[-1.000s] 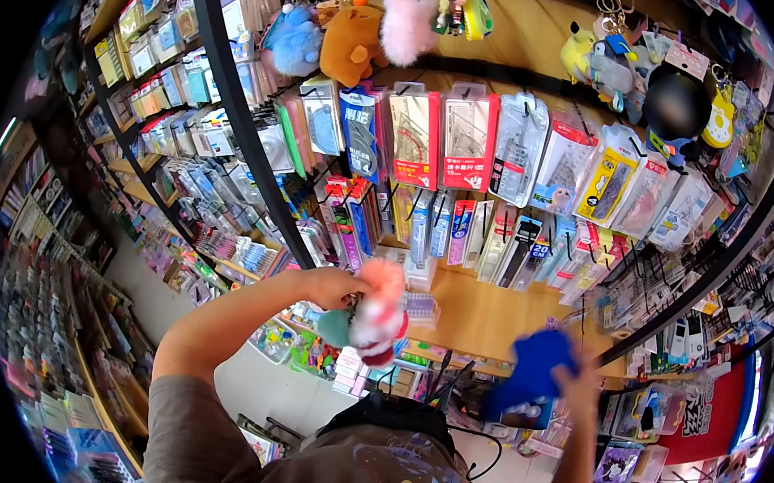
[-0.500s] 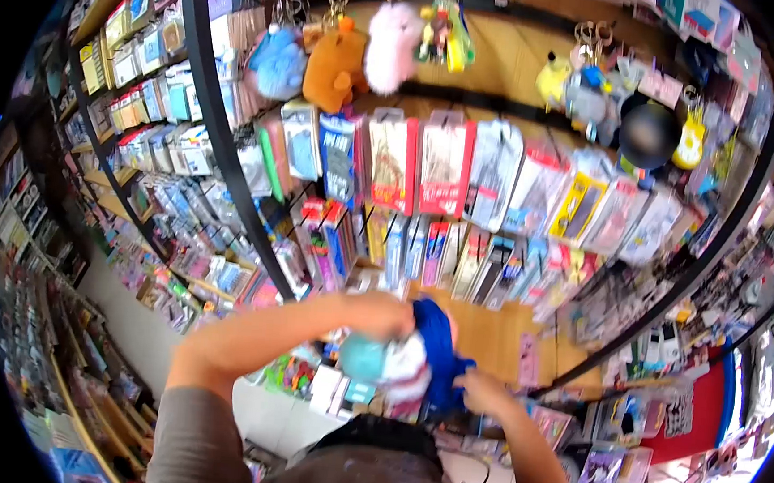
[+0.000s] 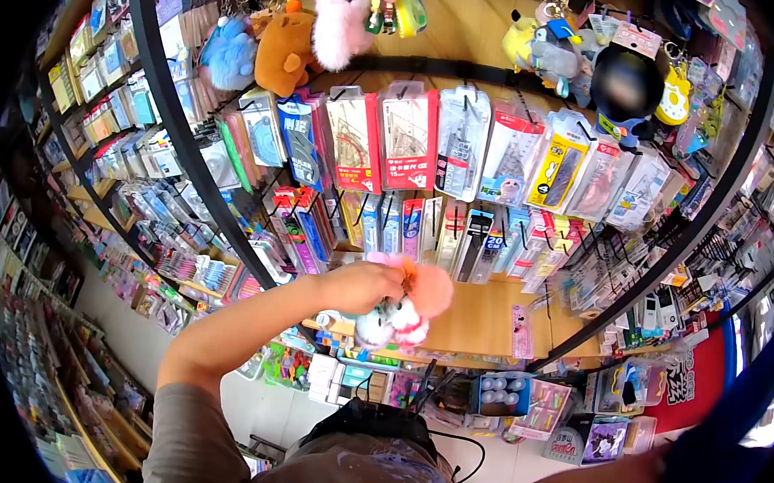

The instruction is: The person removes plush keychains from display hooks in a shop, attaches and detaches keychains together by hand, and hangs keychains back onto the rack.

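My left hand (image 3: 366, 287) is closed at the top of a bunch of plush keychains (image 3: 405, 310), with an orange-pink fluffy ball, white and red parts and a pale teal part hanging below it. The bunch is in front of the wooden shelf (image 3: 476, 319). At the lower right, my right hand (image 3: 644, 475) grips a dark blue cloth (image 3: 728, 436), which is raised toward the right edge and blurred. The fingers of that hand are partly covered by the cloth.
Packaged rulers (image 3: 407, 140) hang on hooks ahead. Above them hang a brown plush (image 3: 284, 50), a pink plush (image 3: 342, 23) and other keychains. Black shelf posts (image 3: 184, 129) slant down on both sides. A blue box of white balls (image 3: 500, 395) is low on the right.
The blue cloth was brought against the plush bunch, then swung away to the far right with my right hand. My left hand still holds the bunch.
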Demonstrator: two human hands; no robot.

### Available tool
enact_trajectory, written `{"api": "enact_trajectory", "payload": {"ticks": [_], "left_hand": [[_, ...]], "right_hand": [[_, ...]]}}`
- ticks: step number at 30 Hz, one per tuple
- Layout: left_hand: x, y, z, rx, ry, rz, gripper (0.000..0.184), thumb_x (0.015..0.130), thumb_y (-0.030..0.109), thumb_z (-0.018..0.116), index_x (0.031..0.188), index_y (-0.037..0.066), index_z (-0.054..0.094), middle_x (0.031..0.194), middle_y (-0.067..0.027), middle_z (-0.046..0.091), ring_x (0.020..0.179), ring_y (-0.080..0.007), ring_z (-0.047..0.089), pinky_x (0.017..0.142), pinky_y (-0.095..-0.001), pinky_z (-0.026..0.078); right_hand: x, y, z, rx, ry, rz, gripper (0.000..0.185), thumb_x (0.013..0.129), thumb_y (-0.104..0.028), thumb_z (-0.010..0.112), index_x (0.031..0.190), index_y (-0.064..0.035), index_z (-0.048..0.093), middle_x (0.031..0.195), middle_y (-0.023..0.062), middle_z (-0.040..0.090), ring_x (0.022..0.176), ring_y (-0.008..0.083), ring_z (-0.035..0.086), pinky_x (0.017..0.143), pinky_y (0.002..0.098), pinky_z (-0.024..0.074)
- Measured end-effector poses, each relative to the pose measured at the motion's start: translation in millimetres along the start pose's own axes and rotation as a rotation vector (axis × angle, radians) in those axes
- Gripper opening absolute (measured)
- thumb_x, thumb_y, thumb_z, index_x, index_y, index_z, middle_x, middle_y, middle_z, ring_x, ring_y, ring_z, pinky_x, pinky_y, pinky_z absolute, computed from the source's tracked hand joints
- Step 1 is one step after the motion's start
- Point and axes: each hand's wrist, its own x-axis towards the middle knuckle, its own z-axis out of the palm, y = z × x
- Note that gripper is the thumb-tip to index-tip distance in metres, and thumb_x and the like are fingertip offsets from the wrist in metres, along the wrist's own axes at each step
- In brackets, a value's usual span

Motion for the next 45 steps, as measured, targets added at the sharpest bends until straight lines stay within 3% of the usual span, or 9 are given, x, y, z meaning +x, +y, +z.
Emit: {"api": "enact_trajectory", "payload": {"ticks": [4, 6, 21, 27, 31, 36, 39, 42, 45], "left_hand": [[21.8, -0.2, -2.5, -0.057, 0.066, 0.018, 0.014, 0.066, -0.004, 0.051, 0.073, 0.008, 0.055, 0.078, -0.009, 0.055, 0.083, -0.0284, 0.056, 0.069, -0.0379, 0.045], [30.8, 1.0, -5.1, 0.001, 0.078, 0.046, 0.014, 0.065, -0.005, 0.051, 0.072, 0.007, 0.054, 0.076, -0.0096, 0.054, 0.081, -0.0292, 0.055, 0.069, -0.0379, 0.045], [62.4, 38.9, 0.7, -0.124, 0.042, -0.11, 0.016, 0.067, -0.003, 0.049, 0.078, 0.006, 0.057, 0.081, -0.009, 0.058, 0.078, -0.0294, 0.058, 0.066, -0.0367, 0.046], [79.0, 38.0, 8.7, -0.176, 0.017, -0.303, 0.014, 0.068, 0.008, 0.057, 0.082, 0.007, 0.061, 0.075, -0.0089, 0.061, 0.072, -0.0267, 0.06, 0.063, -0.0354, 0.046], [105.9, 23.3, 16.8, -0.691, 0.098, -0.508, 0.01, 0.069, 0.005, 0.057, 0.078, 0.003, 0.06, 0.068, -0.0062, 0.06, 0.055, -0.0148, 0.057, 0.049, -0.0281, 0.044], [144.1, 35.1, -0.3, -1.325, 0.184, -0.778, 0.017, 0.069, -0.003, 0.055, 0.084, 0.005, 0.057, 0.064, -0.0059, 0.056, 0.056, -0.0142, 0.056, 0.047, -0.0247, 0.046], [175.8, 43.5, 9.1, -1.603, 0.258, -0.708, 0.017, 0.07, -0.004, 0.055, 0.085, 0.005, 0.057, 0.068, -0.0073, 0.056, 0.059, -0.0176, 0.058, 0.049, -0.0271, 0.049], [212.2, 66.0, 16.4, -1.859, 0.286, -0.64, 0.013, 0.072, -0.005, 0.054, 0.084, 0.0, 0.055, 0.069, -0.0102, 0.056, 0.058, -0.0205, 0.058, 0.051, -0.027, 0.051], [242.9, 77.4, 23.3, -1.982, 0.266, -0.615, 0.007, 0.073, -0.004, 0.052, 0.081, -0.005, 0.053, 0.066, -0.0126, 0.057, 0.053, -0.021, 0.058, 0.05, -0.0258, 0.051]], "right_hand": [[-205.1, 40.3, 9.6, -0.134, -2.307, -0.174, 0.028, 0.065, -0.017, 0.056, 0.089, -0.0027, 0.061, 0.087, 0.0171, 0.061, 0.079, 0.0303, 0.059, 0.074, 0.0374, 0.0467], [-248.1, 75.1, -31.8, -0.187, -2.571, -0.216, 0.028, 0.065, -0.02, 0.057, 0.087, -0.0031, 0.062, 0.084, 0.0183, 0.061, 0.077, 0.0322, 0.059, 0.072, 0.0386, 0.0475], [-150.0, 157.9, -105.7, -0.486, -2.105, 0.469, 0.048, 0.065, -0.019, 0.07, 0.101, 0.0044, 0.048, 0.103, 0.0267, 0.056, 0.098, 0.0388, 0.055, 0.08, 0.0432, 0.0457], [-103.1, 135.3, -86.1, 0.036, -1.796, 0.552, 0.048, 0.067, -0.012, 0.069, 0.112, -0.0031, 0.052, 0.105, 0.018, 0.058, 0.097, 0.0303, 0.057, 0.084, 0.0348, 0.0448], [6.8, 65.2, -52.2, 0.119, -1.231, 0.674, 0.04, 0.068, -0.003, 0.065, 0.107, -0.0046, 0.055, 0.102, 0.0067, 0.058, 0.096, 0.0194, 0.054, 0.087, 0.029, 0.0399], [138.6, 9.0, -93.1, 0.145, 0.032, 0.309, 0.033, 0.085, -0.015, 0.059, 0.116, -0.0035, 0.054, 0.107, 0.0118, 0.057, 0.091, 0.0193, 0.056, 0.082, 0.0292, 0.0438], [140.0, -2.8, -104.6, -0.048, 0.336, -0.065, 0.032, 0.082, -0.015, 0.06, 0.112, -0.0043, 0.056, 0.103, 0.0123, 0.058, 0.09, 0.0211, 0.056, 0.082, 0.0302, 0.0442], [30.5, 36.6, -88.4, -0.235, -0.249, -0.067, 0.031, 0.079, -0.015, 0.061, 0.108, -0.0052, 0.058, 0.098, 0.0127, 0.059, 0.089, 0.0228, 0.057, 0.081, 0.0311, 0.0446], [-111.1, 102.5, -95.7, -0.581, -2.261, -0.052, 0.03, 0.075, -0.015, 0.062, 0.104, -0.006, 0.059, 0.093, 0.0132, 0.06, 0.088, 0.0246, 0.058, 0.081, 0.0321, 0.0451]]}}
